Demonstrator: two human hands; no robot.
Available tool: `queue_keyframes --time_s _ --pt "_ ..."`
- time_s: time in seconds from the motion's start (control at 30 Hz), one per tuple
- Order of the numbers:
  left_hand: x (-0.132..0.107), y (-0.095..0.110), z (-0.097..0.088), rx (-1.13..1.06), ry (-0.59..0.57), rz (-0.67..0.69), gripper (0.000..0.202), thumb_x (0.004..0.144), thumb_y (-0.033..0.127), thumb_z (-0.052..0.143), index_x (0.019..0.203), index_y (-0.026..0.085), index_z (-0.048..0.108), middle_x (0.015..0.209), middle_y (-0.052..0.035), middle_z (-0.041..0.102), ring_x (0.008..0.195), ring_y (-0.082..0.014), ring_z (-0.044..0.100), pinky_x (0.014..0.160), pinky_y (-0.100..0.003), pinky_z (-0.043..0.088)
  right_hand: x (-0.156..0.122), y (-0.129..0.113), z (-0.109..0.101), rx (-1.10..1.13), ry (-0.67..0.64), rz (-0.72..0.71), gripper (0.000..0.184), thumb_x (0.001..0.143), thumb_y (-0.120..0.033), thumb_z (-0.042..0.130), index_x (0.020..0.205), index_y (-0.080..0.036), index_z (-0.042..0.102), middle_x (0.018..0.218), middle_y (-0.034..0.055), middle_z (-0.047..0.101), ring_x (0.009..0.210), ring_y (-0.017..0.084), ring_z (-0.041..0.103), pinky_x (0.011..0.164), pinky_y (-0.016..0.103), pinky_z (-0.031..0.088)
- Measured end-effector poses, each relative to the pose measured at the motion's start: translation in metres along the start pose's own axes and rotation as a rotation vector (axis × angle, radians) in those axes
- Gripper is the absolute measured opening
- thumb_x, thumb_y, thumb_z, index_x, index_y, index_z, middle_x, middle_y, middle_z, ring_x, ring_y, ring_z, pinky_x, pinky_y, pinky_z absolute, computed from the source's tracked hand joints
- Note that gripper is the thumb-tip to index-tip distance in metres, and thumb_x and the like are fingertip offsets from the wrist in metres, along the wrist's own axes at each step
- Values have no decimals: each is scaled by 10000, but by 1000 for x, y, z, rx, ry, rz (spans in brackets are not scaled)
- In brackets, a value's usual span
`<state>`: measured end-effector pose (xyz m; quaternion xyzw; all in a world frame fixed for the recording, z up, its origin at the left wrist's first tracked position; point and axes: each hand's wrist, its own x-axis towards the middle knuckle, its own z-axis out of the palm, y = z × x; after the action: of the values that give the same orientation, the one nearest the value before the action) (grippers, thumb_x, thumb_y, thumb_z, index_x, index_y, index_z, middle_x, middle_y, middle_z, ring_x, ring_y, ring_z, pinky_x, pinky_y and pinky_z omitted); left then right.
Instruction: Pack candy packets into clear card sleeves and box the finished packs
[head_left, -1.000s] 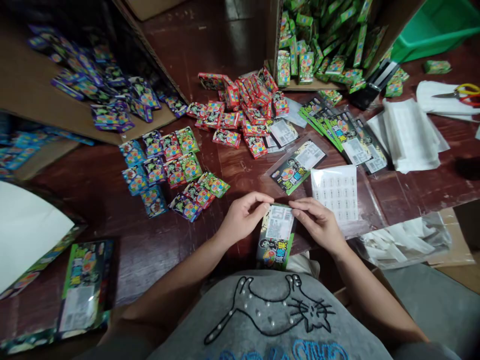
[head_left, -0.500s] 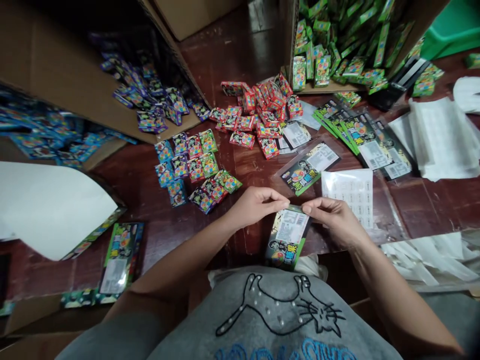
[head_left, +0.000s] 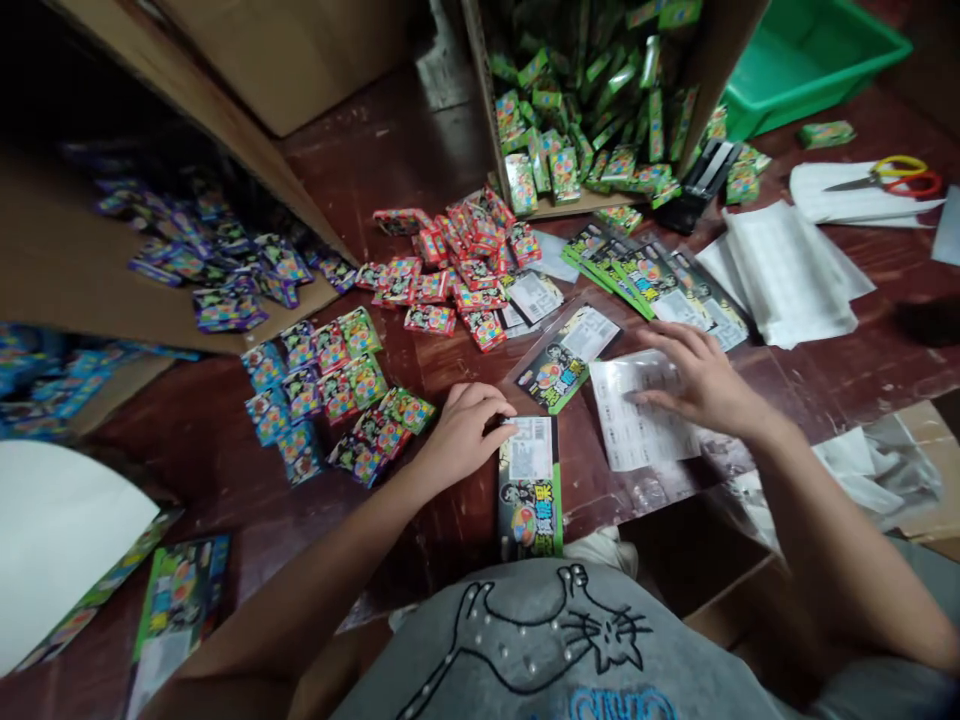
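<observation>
My left hand [head_left: 459, 436] pinches the top left corner of a flat clear packet [head_left: 529, 488] printed in green and black, which lies at the near table edge in front of me. My right hand [head_left: 694, 377] rests with fingers spread on a white sticker sheet [head_left: 634, 420] just right of the packet. Another clear packet [head_left: 566, 357] with the same print lies just beyond, between both hands.
Small colourful boxes [head_left: 330, 385] lie in rows to the left, red ones [head_left: 465, 265] in a heap behind. Open cartons of purple boxes [head_left: 217, 260] and green boxes [head_left: 577, 130] stand at the back. White sheets [head_left: 787, 270], scissors [head_left: 896, 178] and a green bin [head_left: 810, 55] are at right.
My right hand let go of the packet's top edge and moved right onto the sticker sheet. My left hand keeps hold of the packet. The view shifted.
</observation>
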<state>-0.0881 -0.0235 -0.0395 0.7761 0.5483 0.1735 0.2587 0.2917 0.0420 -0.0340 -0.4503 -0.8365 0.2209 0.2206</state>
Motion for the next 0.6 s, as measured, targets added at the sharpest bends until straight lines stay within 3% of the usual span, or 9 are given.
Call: queue_keyframes --time_s 0.1,0.2,0.23,0.33,0.4,0.5,0.6 --pt "25 16 7 6 85 13 289 843 313 846 1108 239 755 1354 -101 651 1294 -341 556 1148 -577 445 4 38 -13 20 -84 78 713 818 -605 813 1418 -251 661 1337 149 732 1270 411 635 1122 630 455" --pt "62 50 26 -146 151 133 734 734 409 945 1374 228 634 1554 -148 529 1456 -369 478 1237 -585 380 3 36 -9 183 -46 167 506 868 -597 761 1233 -248 725 1178 106 781 1046 315 720 967 492 559" --pt "74 61 33 -207 138 166 770 737 388 943 1409 224 604 1550 -151 542 1454 -359 496 1234 -566 395 1 29 -7 236 -19 196 465 878 -594 754 1186 -246 728 1134 92 786 994 287 726 911 448 572" --pt "101 81 49 -392 45 153 355 913 275 763 1255 230 680 1250 -78 743 1168 -255 695 1054 -430 540 -11 10 -11 353 28 264 381 892 -591 754 1012 -230 745 944 60 782 842 226 711 755 348 560" --pt "108 82 53 -511 -46 107 143 994 304 654 1073 214 731 986 -31 775 908 -189 717 858 -326 563 -22 2 -17 415 30 327 388 880 -610 766 880 -222 754 814 45 758 732 201 681 652 314 526" --pt "109 78 54 -648 -170 55 311 1014 461 625 937 183 741 795 -10 721 732 -156 656 668 -265 508 -33 -5 -22 517 61 429 414 860 -629 781 786 -222 758 711 29 717 629 176 627 555 294 472" --pt "107 79 59 -738 -179 -15 351 1008 509 624 959 180 732 790 -14 710 719 -154 649 651 -263 513 -35 -9 -14 611 202 461 371 846 -591 811 805 -229 745 758 20 714 653 164 614 588 296 488"
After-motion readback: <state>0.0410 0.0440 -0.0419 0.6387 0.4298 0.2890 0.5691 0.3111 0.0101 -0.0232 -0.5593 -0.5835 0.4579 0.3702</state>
